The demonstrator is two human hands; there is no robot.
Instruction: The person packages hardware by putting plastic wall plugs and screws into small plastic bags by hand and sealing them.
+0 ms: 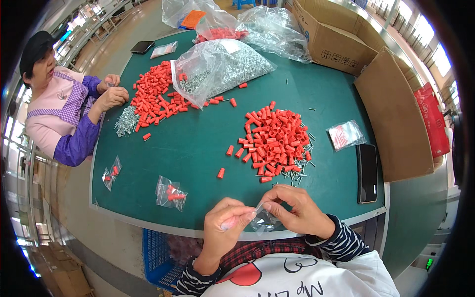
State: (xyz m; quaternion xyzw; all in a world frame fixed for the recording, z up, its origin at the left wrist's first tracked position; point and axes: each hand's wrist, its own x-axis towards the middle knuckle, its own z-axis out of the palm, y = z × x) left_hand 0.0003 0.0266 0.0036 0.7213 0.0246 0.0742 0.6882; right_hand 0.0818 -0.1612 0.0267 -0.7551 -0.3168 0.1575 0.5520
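Note:
Both hands meet at the table's near edge over a small clear plastic bag [264, 221]. My left hand [227, 225] pinches one side of its top between thumb and finger; something pale pink shows in its curled fingers, too hidden to name. My right hand [298, 210] pinches the other side with thumb and fingertips. Just beyond lies a heap of red tapered plastic caps [277, 138], with loose silver screws [301, 171] along its right and near sides. Two small clear bags with red caps inside, one nearer [171, 193] and one farther left [112, 173], lie on the green table [198, 148].
A co-worker [64, 104] handles small parts at the left, beside another cap heap [153, 89] and screw pile [126, 121]. A large bag of screws [222, 67] lies far centre. At right are a phone [367, 173], a packet of bags [346, 135] and cardboard boxes [396, 119].

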